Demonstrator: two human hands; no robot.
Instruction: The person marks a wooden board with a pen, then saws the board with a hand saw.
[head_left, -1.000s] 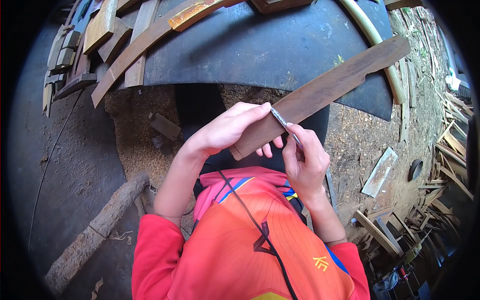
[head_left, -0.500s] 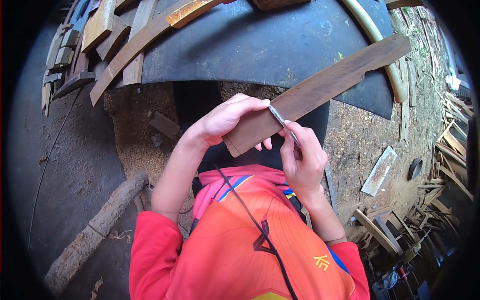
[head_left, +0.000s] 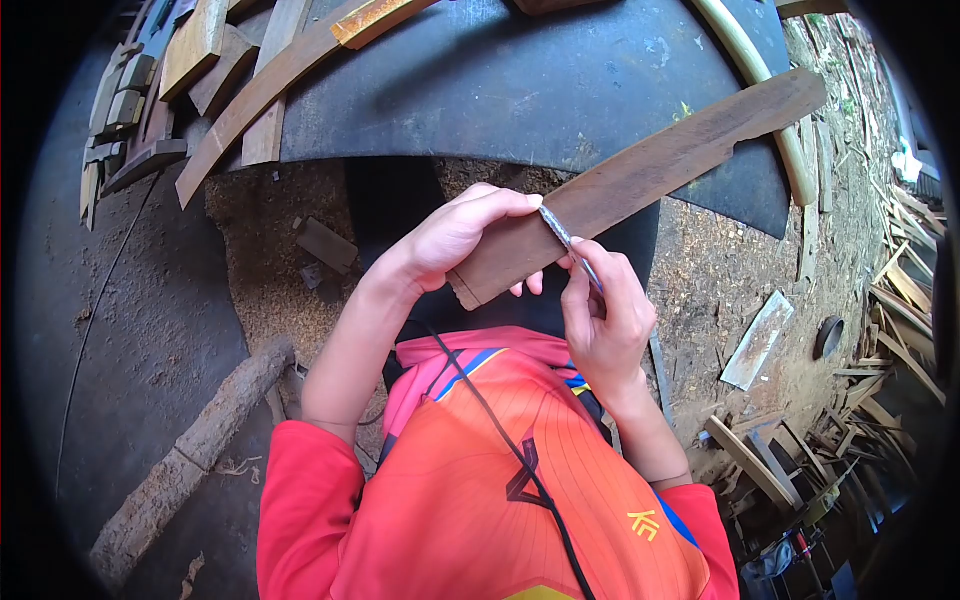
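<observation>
Aslant | plank (head_left: 650, 172) in left hand (head_left: 452, 236) | metal tool (head_left: 556, 227) atop, in right hand (head_left: 612, 303)

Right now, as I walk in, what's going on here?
A person is holding a brown board in front of them, its far end reaching out over the table. The left hand grips its near part, and the right hand holds a slim metal tool laid across it. The left thumb is at the tool's far end. I can't tell exactly what the tool is.
</observation>
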